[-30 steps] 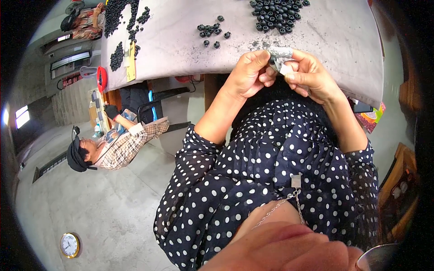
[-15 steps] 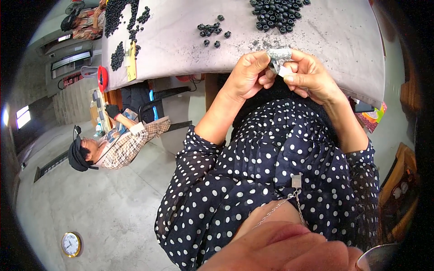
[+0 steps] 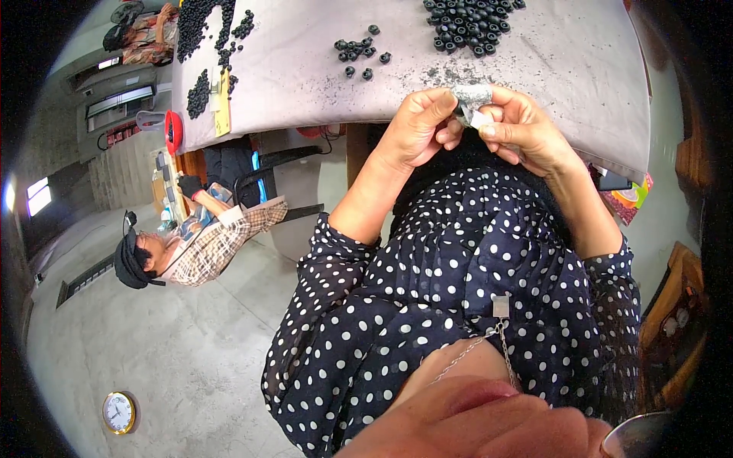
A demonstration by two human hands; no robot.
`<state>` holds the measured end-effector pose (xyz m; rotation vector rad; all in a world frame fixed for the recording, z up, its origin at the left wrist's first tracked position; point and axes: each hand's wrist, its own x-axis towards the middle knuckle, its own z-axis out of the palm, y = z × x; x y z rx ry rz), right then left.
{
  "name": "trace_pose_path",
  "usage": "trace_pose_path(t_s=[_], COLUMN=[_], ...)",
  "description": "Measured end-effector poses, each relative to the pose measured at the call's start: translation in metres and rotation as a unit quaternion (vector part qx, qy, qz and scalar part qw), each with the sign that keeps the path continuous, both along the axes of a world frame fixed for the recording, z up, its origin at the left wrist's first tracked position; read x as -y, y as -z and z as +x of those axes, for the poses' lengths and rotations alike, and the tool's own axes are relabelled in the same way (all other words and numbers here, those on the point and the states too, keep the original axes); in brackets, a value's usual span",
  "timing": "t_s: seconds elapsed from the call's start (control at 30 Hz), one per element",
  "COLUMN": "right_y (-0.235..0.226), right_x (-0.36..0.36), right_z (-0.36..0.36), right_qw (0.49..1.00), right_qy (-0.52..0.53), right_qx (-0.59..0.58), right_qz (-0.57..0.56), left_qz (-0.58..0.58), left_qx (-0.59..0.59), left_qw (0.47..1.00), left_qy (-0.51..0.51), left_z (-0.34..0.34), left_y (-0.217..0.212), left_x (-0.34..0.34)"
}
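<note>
Just over the near edge of the cloth-covered table, my two hands meet. My left hand (image 3: 424, 126) is closed, with thumb and fingertips pinching a small black part (image 3: 459, 108), mostly hidden by the fingers. Opposite it, my right hand (image 3: 525, 128) pinches a small flat white piece (image 3: 480, 120) held against the black part; whether it belongs to a blade or other tool I cannot tell. A grey, dusty wrap (image 3: 473, 93) covers the right index finger. Beyond the hands lie a few loose round black parts (image 3: 356, 50) and a dense pile of similar ones with holes (image 3: 467, 27).
Black crumbs dot the table cloth (image 3: 290, 84). More small black pieces (image 3: 198, 95) lie at the far left, beside a yellow strip (image 3: 222, 107). A red bowl (image 3: 174, 133) sits by the left edge. A co-worker (image 3: 200, 244) with a dark glove sits to the left.
Both hands hold nearly the same place. The white piece and the black part have shifted slightly between the fingertips.
</note>
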<state>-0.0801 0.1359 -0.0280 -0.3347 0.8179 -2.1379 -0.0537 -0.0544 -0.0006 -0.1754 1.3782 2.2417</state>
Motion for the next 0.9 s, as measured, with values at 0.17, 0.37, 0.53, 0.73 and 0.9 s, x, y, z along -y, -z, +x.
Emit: trace_pose_path(t_s=[0.17, 0.37, 0.53, 0.73, 0.9], right_y=[0.004, -0.002, -0.001, 0.006, 0.004], right_x=[0.000, 0.001, 0.001, 0.002, 0.006], right_z=[-0.001, 0.001, 0.000, -0.001, -0.001], right_qw=[0.999, 0.999, 0.999, 1.000, 1.000], right_qy=[0.007, 0.023, 0.006, -0.010, -0.009], right_qx=[0.016, -0.018, -0.026, 0.007, 0.015], right_qz=[0.032, 0.021, 0.018, -0.003, -0.007], left_qz=[-0.008, -0.012, -0.020, -0.015, 0.031], left_qx=[-0.013, -0.028, -0.025, -0.027, -0.003], left_qw=[1.000, 0.999, 0.999, 0.999, 1.000], left_qy=[0.007, -0.010, -0.003, 0.014, 0.000], left_z=[0.000, -0.001, -0.001, 0.000, 0.001], left_y=[0.002, 0.001, 0.002, 0.003, 0.008], left_x=[-0.001, -0.001, 0.003, 0.003, 0.007])
